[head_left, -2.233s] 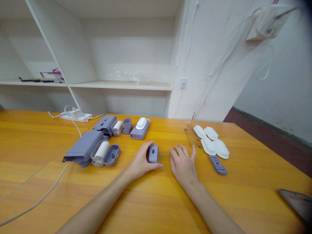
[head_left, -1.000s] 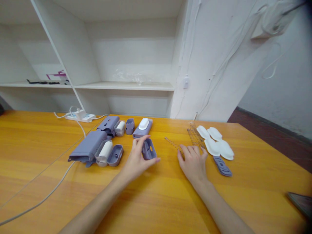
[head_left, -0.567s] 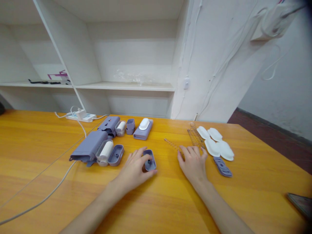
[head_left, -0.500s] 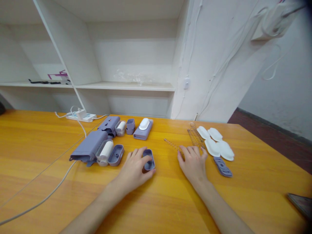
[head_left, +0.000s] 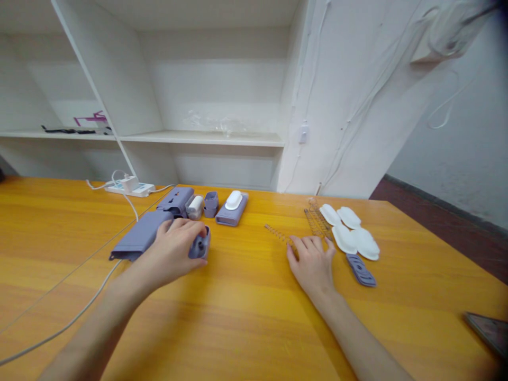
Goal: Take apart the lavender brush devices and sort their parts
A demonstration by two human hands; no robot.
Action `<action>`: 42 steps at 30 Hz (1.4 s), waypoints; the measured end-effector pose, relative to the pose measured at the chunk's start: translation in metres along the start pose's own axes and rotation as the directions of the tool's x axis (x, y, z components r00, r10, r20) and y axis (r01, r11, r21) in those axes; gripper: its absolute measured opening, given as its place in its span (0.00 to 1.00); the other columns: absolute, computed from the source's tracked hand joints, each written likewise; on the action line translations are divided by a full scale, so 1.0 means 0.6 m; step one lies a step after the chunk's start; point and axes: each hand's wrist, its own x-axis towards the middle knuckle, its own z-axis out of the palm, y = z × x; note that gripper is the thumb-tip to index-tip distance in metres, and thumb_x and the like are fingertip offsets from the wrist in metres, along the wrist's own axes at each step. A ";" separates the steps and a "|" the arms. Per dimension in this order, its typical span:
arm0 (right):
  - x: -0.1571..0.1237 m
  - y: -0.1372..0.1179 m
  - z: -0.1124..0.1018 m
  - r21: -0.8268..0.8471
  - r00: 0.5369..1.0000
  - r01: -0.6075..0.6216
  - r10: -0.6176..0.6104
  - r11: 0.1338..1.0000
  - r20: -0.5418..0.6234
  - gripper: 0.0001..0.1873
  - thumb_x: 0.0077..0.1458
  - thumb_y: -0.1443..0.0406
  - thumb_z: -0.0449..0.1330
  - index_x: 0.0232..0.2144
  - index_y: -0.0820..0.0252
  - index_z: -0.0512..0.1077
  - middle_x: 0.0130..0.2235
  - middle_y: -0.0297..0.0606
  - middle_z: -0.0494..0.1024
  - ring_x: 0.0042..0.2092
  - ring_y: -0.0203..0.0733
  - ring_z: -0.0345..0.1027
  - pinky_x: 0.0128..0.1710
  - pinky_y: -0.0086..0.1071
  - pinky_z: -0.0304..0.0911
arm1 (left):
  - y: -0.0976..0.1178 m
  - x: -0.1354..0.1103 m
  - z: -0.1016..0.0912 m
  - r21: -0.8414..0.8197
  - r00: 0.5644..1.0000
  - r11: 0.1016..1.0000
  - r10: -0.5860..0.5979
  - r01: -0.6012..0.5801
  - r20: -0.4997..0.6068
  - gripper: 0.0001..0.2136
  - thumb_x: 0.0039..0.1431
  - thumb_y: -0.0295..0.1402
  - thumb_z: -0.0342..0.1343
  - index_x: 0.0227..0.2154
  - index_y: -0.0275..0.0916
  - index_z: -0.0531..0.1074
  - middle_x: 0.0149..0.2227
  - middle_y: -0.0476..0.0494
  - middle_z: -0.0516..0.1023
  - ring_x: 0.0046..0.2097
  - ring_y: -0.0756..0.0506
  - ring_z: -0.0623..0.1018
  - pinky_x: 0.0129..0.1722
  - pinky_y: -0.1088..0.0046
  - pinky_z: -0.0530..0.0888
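My left hand [head_left: 170,250] is closed around a small purple cup-like cap [head_left: 200,244] with a round post inside. The hand hides part of that cap and the things behind it, beside a flat purple casing [head_left: 143,233]. My right hand [head_left: 313,264] lies on the table, fingers spread and slightly bent. Its index fingertip is at the near end of a thin coil spring [head_left: 277,233]; whether it touches the spring I cannot tell. More springs [head_left: 317,219] lie just beyond its fingers. White oval pads [head_left: 345,239] and a slotted purple plate [head_left: 361,270] are to its right.
Along the back stand another purple casing [head_left: 177,201], a white cylinder in a clear holder [head_left: 194,207], stacked purple cups [head_left: 211,203] and a purple case with a white oval on top [head_left: 232,207]. A power strip [head_left: 135,189] trails cables at left. A dark flat device [head_left: 488,330] lies at right.
My left hand has moved left across the table with the purple cap, to beside the casing. My right hand has stayed by the spring. The view has shifted slightly.
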 end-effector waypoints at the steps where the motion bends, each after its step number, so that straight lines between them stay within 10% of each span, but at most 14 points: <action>1: 0.000 0.000 0.001 0.002 1.000 0.000 0.000 1.000 0.000 0.10 0.58 0.64 0.54 0.40 0.57 0.74 0.35 0.39 0.77 0.44 0.47 0.63 0.57 0.51 0.38 | -0.015 0.001 -0.004 0.008 1.000 1.000 -0.016 0.016 0.008 0.17 0.42 0.36 0.61 0.39 0.46 0.68 0.46 0.45 0.73 0.52 0.35 0.67 0.53 0.53 0.57; 15: 0.000 -0.001 0.001 0.000 1.000 0.013 -0.013 1.000 -0.014 0.11 0.58 0.65 0.54 0.40 0.57 0.74 0.35 0.39 0.77 0.44 0.47 0.63 0.57 0.51 0.38 | -0.040 0.003 -0.004 0.072 0.991 0.993 -0.102 0.096 0.085 0.40 0.37 0.35 0.64 0.57 0.45 0.58 0.56 0.38 0.66 0.59 0.32 0.62 0.59 0.44 0.46; 28: -0.002 -0.005 -0.003 0.187 0.970 0.225 -0.238 0.956 0.051 0.12 0.60 0.64 0.54 0.45 0.56 0.72 0.39 0.36 0.77 0.47 0.44 0.63 0.58 0.47 0.42 | 0.191 0.041 0.143 -0.042 0.939 0.953 0.288 -0.300 -0.187 0.21 0.57 0.31 0.54 0.54 0.40 0.60 0.55 0.34 0.65 0.57 0.35 0.63 0.59 0.49 0.53; 32: -0.002 -0.006 0.000 0.233 0.972 0.221 -0.234 0.947 0.032 0.14 0.58 0.59 0.57 0.46 0.55 0.71 0.44 0.37 0.77 0.49 0.45 0.63 0.59 0.49 0.39 | 0.168 0.050 0.167 -0.003 0.951 0.953 0.301 -0.302 -0.075 0.12 0.62 0.23 0.44 0.44 0.41 0.66 0.40 0.41 0.72 0.45 0.41 0.70 0.52 0.57 0.62; 42: -0.003 0.001 0.001 0.445 0.947 0.155 -0.261 0.882 0.187 0.23 0.54 0.60 0.60 0.52 0.58 0.67 0.45 0.40 0.75 0.47 0.43 0.65 0.54 0.43 0.53 | 0.127 0.048 0.163 -0.008 0.974 0.978 0.208 -0.210 -0.094 0.18 0.57 0.20 0.41 0.48 0.40 0.64 0.45 0.40 0.70 0.49 0.40 0.68 0.59 0.53 0.54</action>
